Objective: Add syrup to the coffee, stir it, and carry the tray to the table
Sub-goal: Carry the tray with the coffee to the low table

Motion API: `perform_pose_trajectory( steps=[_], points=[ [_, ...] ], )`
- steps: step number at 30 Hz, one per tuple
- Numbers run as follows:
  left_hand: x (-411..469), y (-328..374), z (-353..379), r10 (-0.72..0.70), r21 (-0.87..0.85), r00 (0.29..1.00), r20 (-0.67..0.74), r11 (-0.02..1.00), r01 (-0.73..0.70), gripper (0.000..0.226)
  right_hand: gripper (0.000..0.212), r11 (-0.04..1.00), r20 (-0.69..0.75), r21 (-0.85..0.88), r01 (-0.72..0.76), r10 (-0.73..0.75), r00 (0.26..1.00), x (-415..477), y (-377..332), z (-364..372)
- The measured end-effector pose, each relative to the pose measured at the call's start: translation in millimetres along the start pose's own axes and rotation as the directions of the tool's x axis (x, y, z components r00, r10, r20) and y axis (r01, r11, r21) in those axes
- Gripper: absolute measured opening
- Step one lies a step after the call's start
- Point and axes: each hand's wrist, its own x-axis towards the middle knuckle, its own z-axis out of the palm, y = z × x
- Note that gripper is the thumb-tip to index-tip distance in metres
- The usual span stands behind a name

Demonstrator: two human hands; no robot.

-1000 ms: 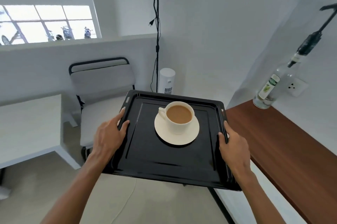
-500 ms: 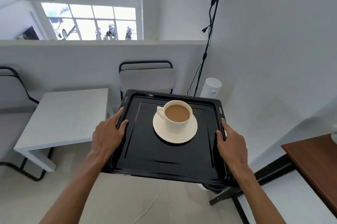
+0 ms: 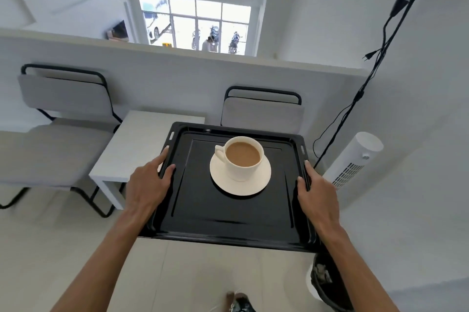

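A black metal tray (image 3: 208, 220) is held level in the air in front of me. My left hand (image 3: 149, 184) grips its left rim and my right hand (image 3: 317, 194) grips its right rim. On the tray's far half stands a white cup (image 3: 242, 159) full of milky coffee, resting on a white saucer (image 3: 256, 184), handle to the left. A small white table (image 3: 132, 149) lies just beyond and left of the tray, partly hidden by it.
Two grey chairs flank the table, one on the left (image 3: 58, 133), one behind the tray (image 3: 261, 111). A white tower fan (image 3: 355, 159) stands by the right wall with black cables (image 3: 355, 98) hanging above. A bin (image 3: 327, 283) sits on the floor below my right forearm.
My view has swung left: the wooden counter and bottle have left the frame, and the white table and both chairs now lie ahead. Both hands keep the same grip on the tray.
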Motion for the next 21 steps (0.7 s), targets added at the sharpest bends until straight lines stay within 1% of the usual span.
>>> perform_pose_trajectory(
  steps=[6,10,12,16,21],
  points=[
    [32.8,-41.6,-10.6,-0.082,-0.001,0.995,-0.047,0.997,0.082,0.051,0.051,0.995,0.048,0.004,0.104,-0.104,0.993,41.0,-47.1,48.9],
    [64.3,-71.1,-13.8,-0.152,0.011,0.985,-0.077,0.988,0.153,0.051,0.05,0.989,0.069,0.048,0.139,-0.142,0.987,67.3,-79.8,86.3],
    [82.6,-85.9,-14.2,-0.178,0.019,0.98,-0.089,0.983,0.181,0.051,0.049,0.984,0.069,0.037,0.174,-0.176,0.982,81.4,-94.7,104.0],
    [122.3,-110.8,-13.3,-0.181,0.033,0.975,-0.13,0.982,0.187,0.05,0.05,0.984,0.1,0.053,0.172,-0.177,0.979,111.6,-123.8,140.8],
    [174.5,-134.0,-13.4,-0.194,0.037,0.971,-0.143,0.979,0.201,0.05,0.052,0.984,0.131,0.089,0.156,-0.167,0.977,149.7,-157.3,177.7]
  ],
)
